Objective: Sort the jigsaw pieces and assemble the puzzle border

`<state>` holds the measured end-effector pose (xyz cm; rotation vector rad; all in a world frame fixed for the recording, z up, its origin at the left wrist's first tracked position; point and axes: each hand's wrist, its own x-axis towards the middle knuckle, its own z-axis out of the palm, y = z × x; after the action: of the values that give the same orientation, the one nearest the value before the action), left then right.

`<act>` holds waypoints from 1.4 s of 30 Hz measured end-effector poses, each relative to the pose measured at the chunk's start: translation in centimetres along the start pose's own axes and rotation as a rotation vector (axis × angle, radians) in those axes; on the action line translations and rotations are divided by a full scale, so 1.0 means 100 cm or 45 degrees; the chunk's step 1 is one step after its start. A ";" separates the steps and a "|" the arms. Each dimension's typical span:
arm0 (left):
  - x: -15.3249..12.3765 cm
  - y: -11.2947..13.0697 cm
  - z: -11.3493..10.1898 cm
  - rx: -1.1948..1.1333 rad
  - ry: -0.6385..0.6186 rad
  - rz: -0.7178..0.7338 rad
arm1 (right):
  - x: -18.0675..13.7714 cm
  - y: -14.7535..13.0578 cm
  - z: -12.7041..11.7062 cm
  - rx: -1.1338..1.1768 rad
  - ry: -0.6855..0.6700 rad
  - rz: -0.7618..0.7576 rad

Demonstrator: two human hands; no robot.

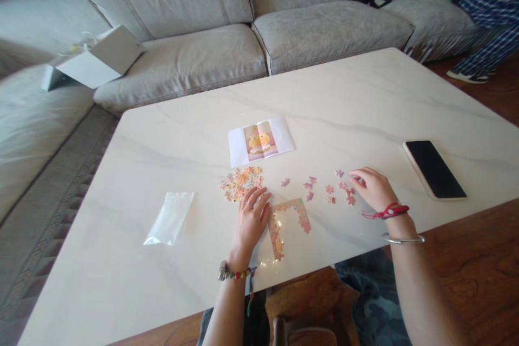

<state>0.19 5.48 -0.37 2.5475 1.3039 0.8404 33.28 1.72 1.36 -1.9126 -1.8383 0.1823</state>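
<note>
My left hand [250, 218] lies flat on the white marble table [365, 102], fingers stretched out, touching the left edge of a partly joined puzzle frame [288, 217]. Just beyond its fingertips sits a heap of loose puzzle pieces [241, 182]. My right hand [372, 187] rests curled, fingertips pinched down among several scattered pink pieces [339, 190]; what the fingers hold, if anything, is too small to see. A folded picture sheet [261, 141] showing the puzzle image lies farther back.
A black phone [434, 169] lies at the right of the table. An empty clear plastic bag [169, 217] sits at the left. A grey sofa [227, 48] runs behind, with a white box [97, 57] on it. Another person's legs [490, 27] show far right.
</note>
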 end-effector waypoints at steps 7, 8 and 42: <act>0.000 0.006 0.003 -0.024 -0.018 0.022 | 0.001 -0.006 0.001 0.002 -0.092 0.000; 0.000 0.006 0.003 -0.028 -0.018 0.025 | 0.001 -0.009 0.002 0.016 -0.114 -0.011; -0.002 -0.001 0.000 -0.005 -0.038 0.021 | 0.004 -0.012 0.003 0.043 -0.160 -0.042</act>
<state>0.04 5.35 -0.51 2.5606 1.2732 0.8044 32.08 2.12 1.72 -1.8851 -1.9340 0.3277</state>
